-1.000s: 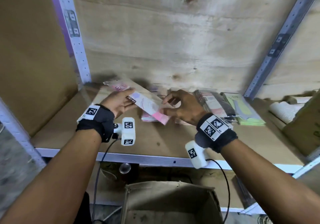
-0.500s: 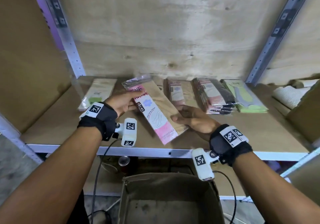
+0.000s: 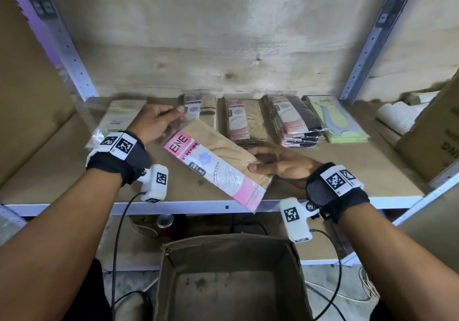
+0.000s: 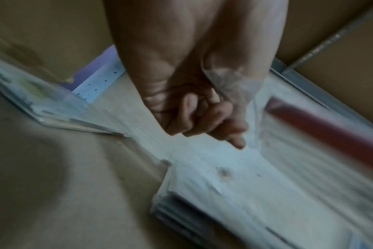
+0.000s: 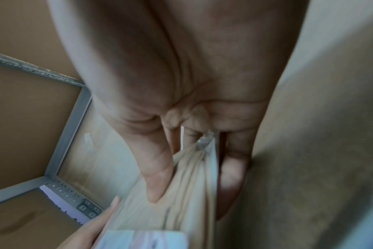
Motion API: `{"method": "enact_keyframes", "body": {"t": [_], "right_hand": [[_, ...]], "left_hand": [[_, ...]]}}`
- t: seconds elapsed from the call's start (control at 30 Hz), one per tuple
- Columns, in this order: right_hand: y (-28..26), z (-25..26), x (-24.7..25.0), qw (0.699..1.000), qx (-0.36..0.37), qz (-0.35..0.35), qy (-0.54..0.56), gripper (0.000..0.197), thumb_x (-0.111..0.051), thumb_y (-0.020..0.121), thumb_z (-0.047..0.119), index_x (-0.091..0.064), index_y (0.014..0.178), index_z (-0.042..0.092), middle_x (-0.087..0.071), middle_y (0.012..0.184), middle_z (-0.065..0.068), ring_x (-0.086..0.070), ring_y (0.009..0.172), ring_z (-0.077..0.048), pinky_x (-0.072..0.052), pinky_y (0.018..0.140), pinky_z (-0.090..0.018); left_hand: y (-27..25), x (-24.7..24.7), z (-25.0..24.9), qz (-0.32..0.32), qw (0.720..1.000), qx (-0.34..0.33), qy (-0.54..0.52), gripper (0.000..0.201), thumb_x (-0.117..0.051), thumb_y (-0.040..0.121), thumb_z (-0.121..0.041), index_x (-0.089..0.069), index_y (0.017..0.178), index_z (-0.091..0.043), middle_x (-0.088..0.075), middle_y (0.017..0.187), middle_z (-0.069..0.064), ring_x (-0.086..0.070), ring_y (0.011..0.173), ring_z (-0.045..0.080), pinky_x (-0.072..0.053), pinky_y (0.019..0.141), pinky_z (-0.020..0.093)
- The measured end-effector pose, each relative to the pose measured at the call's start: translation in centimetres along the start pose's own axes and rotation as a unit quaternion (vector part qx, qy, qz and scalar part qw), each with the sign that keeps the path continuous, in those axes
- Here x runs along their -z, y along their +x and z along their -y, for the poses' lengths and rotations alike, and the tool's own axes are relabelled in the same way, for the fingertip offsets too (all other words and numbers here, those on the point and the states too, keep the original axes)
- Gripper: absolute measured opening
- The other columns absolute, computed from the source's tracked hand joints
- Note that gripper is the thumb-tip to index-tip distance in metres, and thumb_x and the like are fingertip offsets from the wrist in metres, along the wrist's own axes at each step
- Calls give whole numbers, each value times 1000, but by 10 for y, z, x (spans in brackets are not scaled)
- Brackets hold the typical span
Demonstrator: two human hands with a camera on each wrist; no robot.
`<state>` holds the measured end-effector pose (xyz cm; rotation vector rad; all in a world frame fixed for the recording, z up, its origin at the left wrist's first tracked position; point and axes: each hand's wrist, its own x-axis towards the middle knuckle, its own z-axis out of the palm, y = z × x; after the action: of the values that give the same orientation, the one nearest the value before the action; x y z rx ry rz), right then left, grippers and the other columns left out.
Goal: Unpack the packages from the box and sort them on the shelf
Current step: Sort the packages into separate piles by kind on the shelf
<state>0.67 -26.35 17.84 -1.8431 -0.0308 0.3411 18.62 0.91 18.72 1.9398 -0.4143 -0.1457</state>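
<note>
Holding the stocking package (image 3: 218,164): gripped at both ends, slanted above the front of the shelf (image 3: 347,171), with the pink lower end out past the front lip; on no stack yet.
Change in a second: pulled back from among the packs at the rear, swung into a diagonal, drawn toward the body; label now facing up and readable.
Left hand (image 3: 154,124): curled on the clear wrapper at the upper corner, pinching the plastic, as the left wrist view confirms despite blur.
Right hand (image 3: 280,165): clamped on the right edge, thumb on top, fingers underneath.
Row behind: pale pack (image 3: 116,117) at far left, brown pack (image 3: 201,109), beige stack (image 3: 239,119), pink-and-black stack (image 3: 293,119), green stack (image 3: 340,122); all lying flat, now uncovered by the hands.
Box (image 3: 231,246): open below the shelf, apparently bare inside as far as the head view reaches.
Meaning for the task: probably a pause to read the label and pick a pile; beige stack the likeliest match by colour.
Stage: likely close to the last placement, judging by the box.
Risk: slippery film, loose hold, slide off the lip.
</note>
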Motion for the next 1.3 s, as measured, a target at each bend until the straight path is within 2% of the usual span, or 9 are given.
{"method": "enact_keyframes", "body": {"t": [0.13,0.27,0.43,0.5,0.63,0.83,0.97,1.17,1.3], "right_hand": [[-2,-4,4,1000,-8,1,7,28,-61,92,1,-61,113,18,-71,107,0,-70,89,-4,-53,70,-15],[-4,-7,10,1000,-9,-3,8,38,-59,92,-2,-55,127,10,-68,116,-9,-69,99,-14,-56,81,-24],[-5,-11,14,1000,-1,-14,5,43,-59,91,-1,-53,134,6,-64,127,-16,-64,110,-23,-51,99,-37],[-6,-11,14,1000,6,-15,4,42,-59,91,-1,-53,132,6,-63,126,-18,-64,109,-24,-52,99,-37],[-7,-12,18,999,21,-22,19,41,-58,91,-2,-54,131,5,-62,126,-22,-62,110,-28,-51,99,-40],[-7,-12,16,999,18,-13,24,36,-58,91,-3,-57,126,7,-66,116,-16,-65,101,-23,-52,95,-37],[-8,-7,17,999,18,7,43,33,-54,94,-3,-57,125,8,-68,114,-10,-65,101,-19,-53,90,-28],[-5,-3,18,971,26,-58,229,29,-46,93,-7,-65,107,11,-61,108,-17,-53,103,-33,-40,89,-43],[2,2,12,950,43,-98,292,37,-39,89,-13,-62,105,11,-73,93,-8,-69,83,-23,-56,73,-35]], "left_hand": [[0,-10,-5,-28,992,-32,116,53,-47,97,-51,-61,70,-7,-62,66,19,-56,59,22,-39,64,30],[-4,-12,-13,-32,987,-32,155,73,-38,97,-61,-62,80,6,-67,84,32,-65,69,36,-44,70,34],[-8,-12,-14,24,995,42,88,81,-41,90,-71,-65,101,5,-69,100,30,-68,90,44,-48,97,53],[-10,-16,-16,43,997,55,12,62,-48,92,-63,-66,95,-5,-70,94,21,-67,82,35,-53,91,45],[-15,-20,-21,34,989,78,-117,37,-57,96,-44,-75,76,-18,-77,76,1,-72,60,15,-53,49,20],[-19,-20,-19,41,990,94,-97,40,-55,94,-51,-67,74,-18,-72,67,4,-69,56,17,-52,54,24],[-17,-7,-17,49,993,77,-78,51,-51,92,-61,-55,58,-22,-49,58,1,-43,52,18,-31,53,28],[-14,11,-15,55,976,83,-192,50,-50,90,-63,-67,92,-16,-66,72,-2,-50,54,9,-39,52,18],[-22,-1,-17,105,973,132,-155,56,-47,94,-60,-70,106,-10,-73,80,5,-62,55,10,-50,48,16]]}}
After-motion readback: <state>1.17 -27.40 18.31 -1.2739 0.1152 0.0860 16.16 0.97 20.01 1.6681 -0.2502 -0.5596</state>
